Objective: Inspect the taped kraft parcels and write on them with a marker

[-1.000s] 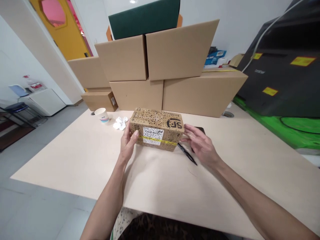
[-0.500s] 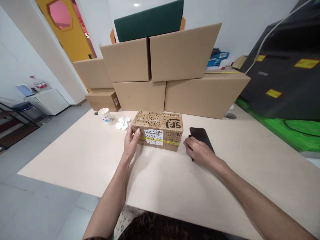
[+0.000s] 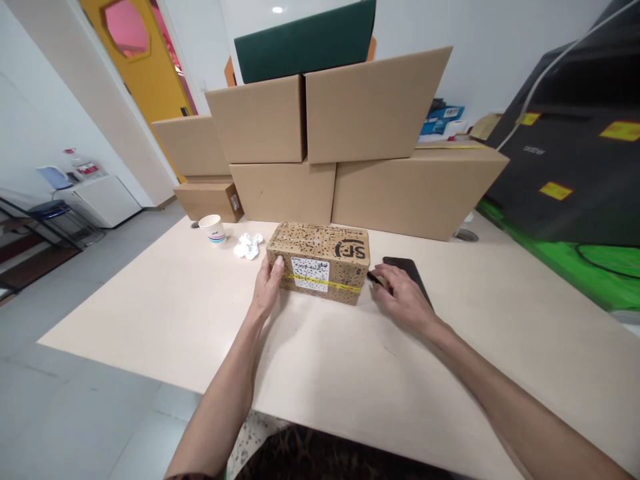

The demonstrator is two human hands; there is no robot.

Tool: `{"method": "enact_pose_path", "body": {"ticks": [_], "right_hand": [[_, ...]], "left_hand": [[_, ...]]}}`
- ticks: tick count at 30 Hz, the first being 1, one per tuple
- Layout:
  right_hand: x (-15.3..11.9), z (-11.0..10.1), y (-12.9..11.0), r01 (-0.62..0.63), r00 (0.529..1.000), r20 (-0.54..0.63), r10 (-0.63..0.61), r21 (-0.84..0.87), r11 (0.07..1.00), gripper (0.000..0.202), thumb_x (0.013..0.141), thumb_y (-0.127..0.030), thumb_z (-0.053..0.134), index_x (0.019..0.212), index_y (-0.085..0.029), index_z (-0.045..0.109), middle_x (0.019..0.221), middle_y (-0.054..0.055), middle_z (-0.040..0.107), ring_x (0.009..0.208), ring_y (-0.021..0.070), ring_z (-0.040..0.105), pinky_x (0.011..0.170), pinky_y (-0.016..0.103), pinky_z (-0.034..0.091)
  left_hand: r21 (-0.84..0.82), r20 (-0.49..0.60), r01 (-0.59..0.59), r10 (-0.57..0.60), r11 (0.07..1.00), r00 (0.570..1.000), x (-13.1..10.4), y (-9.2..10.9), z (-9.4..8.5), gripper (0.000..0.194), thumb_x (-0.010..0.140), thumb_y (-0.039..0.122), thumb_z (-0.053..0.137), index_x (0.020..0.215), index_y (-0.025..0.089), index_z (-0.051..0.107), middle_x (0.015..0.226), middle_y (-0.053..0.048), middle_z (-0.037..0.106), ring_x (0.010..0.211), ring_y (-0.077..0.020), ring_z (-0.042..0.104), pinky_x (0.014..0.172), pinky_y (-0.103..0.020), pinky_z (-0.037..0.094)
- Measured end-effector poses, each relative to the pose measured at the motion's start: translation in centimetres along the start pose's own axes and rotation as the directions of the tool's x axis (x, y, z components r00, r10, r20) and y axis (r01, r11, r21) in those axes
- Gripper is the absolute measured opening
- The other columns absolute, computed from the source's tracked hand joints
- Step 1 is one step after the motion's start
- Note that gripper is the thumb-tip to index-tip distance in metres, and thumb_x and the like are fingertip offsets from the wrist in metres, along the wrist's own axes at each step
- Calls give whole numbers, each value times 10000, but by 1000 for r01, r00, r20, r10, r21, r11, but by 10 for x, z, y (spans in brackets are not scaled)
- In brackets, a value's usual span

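Far left of the left hand, beyond the table edge: dark stool (image 3: 47,212), white cabinet (image 3: 103,200) with a bottle (image 3: 87,168) on top. Yellow door (image 3: 145,80) also well left of and beyond that hand. Paper cup (image 3: 213,230) upright on the table (image 3: 310,380), left of and past the left hand. White crumpled tissue (image 3: 249,245) just past the same hand, slightly left, between it and the cup.

Left hand (image 3: 267,287): half open, curved around the left end of the parcel (image 3: 325,248), thumb on its front face, fingers at the end face, so it has hold of that end. Parcel sits on the table between the two hands, touching the left one; speckled brown, "SF" on top, white label (image 3: 310,275) and yellow tape strip on the front, facing the person. Stacked plain cartons (image 3: 283,193) stand beyond both hands, dark green box (image 3: 306,41) on top.

Right hand (image 3: 400,293): fingers curled closed around a black pen-shaped tool (image 3: 373,276), mostly hidden by the hand. Tool's end points left at the parcel's right end, right beside it; can't tell if touching. Black phone (image 3: 414,272) flat on the table just past the right hand, partly covered by it. Far right of that hand: black case (image 3: 565,153) with yellow stickers, on a bright green surface (image 3: 560,263).
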State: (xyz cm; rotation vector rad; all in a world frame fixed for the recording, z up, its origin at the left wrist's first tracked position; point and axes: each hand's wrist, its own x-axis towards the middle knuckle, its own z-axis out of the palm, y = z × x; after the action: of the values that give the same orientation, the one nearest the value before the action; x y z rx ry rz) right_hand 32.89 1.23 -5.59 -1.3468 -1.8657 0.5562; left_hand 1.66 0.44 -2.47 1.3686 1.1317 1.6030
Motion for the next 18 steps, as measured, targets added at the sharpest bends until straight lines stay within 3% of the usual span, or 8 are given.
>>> {"method": "enact_pose_path", "body": {"ticks": [2, 4, 8, 12, 16, 18], "right_hand": [[-2, 1, -8, -54, 995, 90, 34, 238, 970, 448, 868, -414, 662, 1262, -204, 695, 1207, 139, 733, 1143, 334, 667, 1041, 542, 538], [-5, 3, -15, -117, 986, 163, 45, 466, 877, 554, 846, -459, 723, 1340, -215, 667, 1152, 108, 755, 1076, 295, 690, 991, 497, 566], [-4, 6, -17, -204, 979, 152, 137, 754, 625, 413, 788, -415, 803, 1157, -241, 740, 1134, 78, 776, 1004, 264, 710, 925, 463, 593], [0, 6, -8, -251, 963, 172, 208, 852, 459, 256, 824, -445, 746, 1013, -272, 759, 1065, 72, 797, 909, 287, 720, 798, 494, 627], [2, 6, -6, -314, 937, 230, 264, 885, 344, 335, 946, -587, 594, 1079, -315, 738, 1078, 66, 813, 964, 325, 745, 863, 595, 619], [2, 5, -8, -338, 929, 258, 266, 884, 323, 420, 968, -663, 532, 1140, -327, 716, 1157, 72, 809, 1024, 334, 752, 887, 618, 612]], "left_hand": [[0, 19, 35, -35, 999, 999, -1, 0, 1, 648, 929, 657, 659, 1395, 208, 648, 1427, -116, 692, 1425, -343, 553, 1233, -505, 407], [-8, 47, 30, -29, 1000, 998, -1, 2, -1, 656, 931, 647, 664, 1423, 213, 638, 1478, -120, 665, 1464, -347, 522, 1252, -512, 385], [-48, 27, -18, 19, 999, 999, 1, 5, -10, 700, 918, 643, 688, 1502, 269, 595, 1621, -101, 542, 1568, -355, 402, 1295, -548, 305], [-50, 80, -73, 77, 996, 994, 3, 8, -19, 657, 944, 684, 616, 1454, 272, 655, 1607, -97, 557, 1587, -367, 371, 1311, -604, 248], [-20, 173, -160, 161, 987, 972, -2, 16, -19, 512, 969, 628, 621, 1381, 339, 713, 1617, -31, 548, 1649, -314, 237, 1367, -571, 80], [-83, 200, -163, 176, 983, 964, -5, 20, -17, 458, 960, 615, 644, 1335, 369, 737, 1678, 4, 465, 1663, -310, 184, 1370, -569, 97]]}}
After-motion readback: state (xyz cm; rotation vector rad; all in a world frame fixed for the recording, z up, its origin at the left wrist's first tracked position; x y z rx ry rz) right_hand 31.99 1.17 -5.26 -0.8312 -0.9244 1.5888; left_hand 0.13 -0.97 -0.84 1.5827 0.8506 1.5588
